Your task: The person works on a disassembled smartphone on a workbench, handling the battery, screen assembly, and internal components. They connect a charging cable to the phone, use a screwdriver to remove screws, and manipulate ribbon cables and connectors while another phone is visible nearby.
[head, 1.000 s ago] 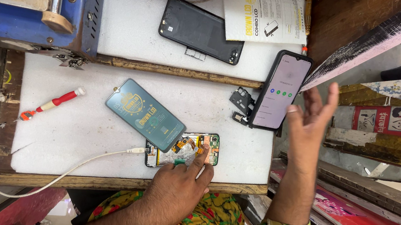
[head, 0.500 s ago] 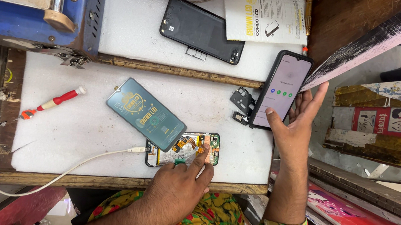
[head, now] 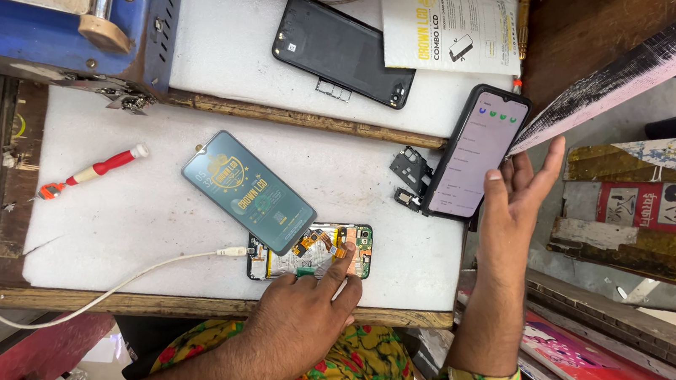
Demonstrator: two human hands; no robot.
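An opened phone with its circuit board bare lies near the front edge of the white worktop, and a white cable is plugged into its left end. My left hand rests on it, index fingertip pressing the board. A teal-backed display panel lies tilted over the phone's left part. To the right, a lit phone stands propped at the worktop's edge. My right hand is beside it, fingers spread, thumb tip touching the screen's lower right edge.
A red-handled screwdriver lies at the left. A black phone lies face down on the upper shelf beside a white printed packet. A blue machine fills the upper left. Small black parts sit left of the lit phone.
My right hand went from spread beside the lit phone to closing in on it, then eased back so only the thumb touches the screen. My left hand stayed put.
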